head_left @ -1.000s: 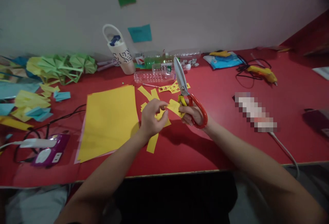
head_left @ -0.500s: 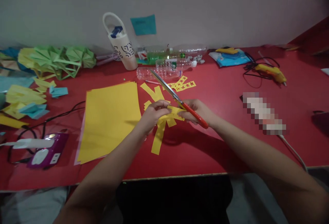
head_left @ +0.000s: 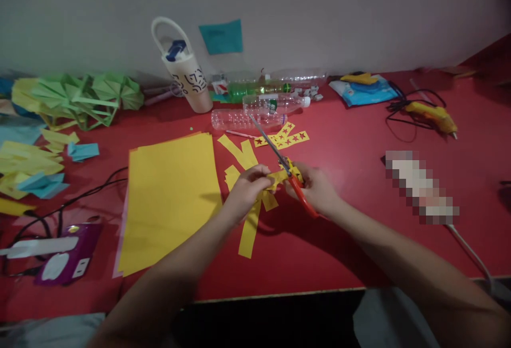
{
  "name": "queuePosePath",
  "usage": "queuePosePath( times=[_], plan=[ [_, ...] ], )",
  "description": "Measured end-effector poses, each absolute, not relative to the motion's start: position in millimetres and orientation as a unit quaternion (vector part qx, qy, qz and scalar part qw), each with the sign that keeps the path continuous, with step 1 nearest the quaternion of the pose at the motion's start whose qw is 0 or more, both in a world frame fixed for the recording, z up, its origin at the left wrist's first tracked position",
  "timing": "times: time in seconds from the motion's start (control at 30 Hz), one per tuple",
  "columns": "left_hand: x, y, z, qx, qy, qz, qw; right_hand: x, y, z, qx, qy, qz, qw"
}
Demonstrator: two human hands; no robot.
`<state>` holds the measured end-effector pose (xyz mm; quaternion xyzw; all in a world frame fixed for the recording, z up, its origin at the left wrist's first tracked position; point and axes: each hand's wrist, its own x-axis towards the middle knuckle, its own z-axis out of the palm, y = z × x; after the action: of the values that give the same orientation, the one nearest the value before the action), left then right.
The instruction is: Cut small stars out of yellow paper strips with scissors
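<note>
My left hand [head_left: 249,187] pinches one end of a yellow paper strip [head_left: 280,176]. Red-handled scissors [head_left: 302,197] are in my right hand [head_left: 317,189], their blades pointing up and to the left. The fingers of that hand also touch the strip's other end, where some cut yellow paper bunches up. Beneath and beside my hands lie more yellow paper strips [head_left: 249,233]. Behind them on the table are strips with star-shaped cutouts [head_left: 297,139]. A stack of yellow paper sheets [head_left: 170,199] lies left of my hands.
Clear plastic bottles [head_left: 239,120] lie behind my hands, near a white tumbler [head_left: 189,84]. Folded green paper shapes [head_left: 80,95] and a purple power box [head_left: 69,255] are on the left. A yellow glue gun [head_left: 433,116] and a blue packet [head_left: 365,92] sit at right.
The strip between my hands has turned and its right end now looks crumpled or folded near the scissors. My right hand has tilted the scissors steeper. The view has shifted slightly.
</note>
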<state>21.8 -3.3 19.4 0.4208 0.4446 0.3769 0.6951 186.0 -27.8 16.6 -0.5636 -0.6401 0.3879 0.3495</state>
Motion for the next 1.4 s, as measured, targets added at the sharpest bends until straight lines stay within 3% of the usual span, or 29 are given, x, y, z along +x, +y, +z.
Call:
queuePosePath(
  times=[0.27, 0.5, 0.67, 0.83, 1.13, 1.4],
  plan=[
    [19.0, -5.6, 14.7, 0.353, 0.457, 0.364, 0.731, 182.1, -28.4, 9.9, -0.588, -0.671, 0.303, 0.335],
    [16.7, 1.1, 7.5, 0.413, 0.490, 0.464, 0.612, 190.1, -30.1, 20.5, -0.569, -0.643, 0.378, 0.346],
    [-0.8, 13.5, 10.5, 0.386, 0.501, 0.540, 0.555, 214.2, -30.0, 27.8, -0.490, -0.634, 0.554, 0.226],
    [-17.7, 19.2, 10.4, 0.389, 0.521, 0.561, 0.513, 225.6, -35.6, 25.3, -0.431, -0.666, 0.598, 0.112],
    [-23.3, 14.7, 13.4, 0.504, 0.519, 0.563, 0.401, 218.4, -39.6, 18.5, -0.491, -0.635, 0.590, 0.088],
    [-22.5, 14.1, 16.7, 0.506, 0.509, 0.539, 0.440, 210.6, -36.7, 18.8, -0.497, -0.644, 0.577, 0.080]
  ],
)
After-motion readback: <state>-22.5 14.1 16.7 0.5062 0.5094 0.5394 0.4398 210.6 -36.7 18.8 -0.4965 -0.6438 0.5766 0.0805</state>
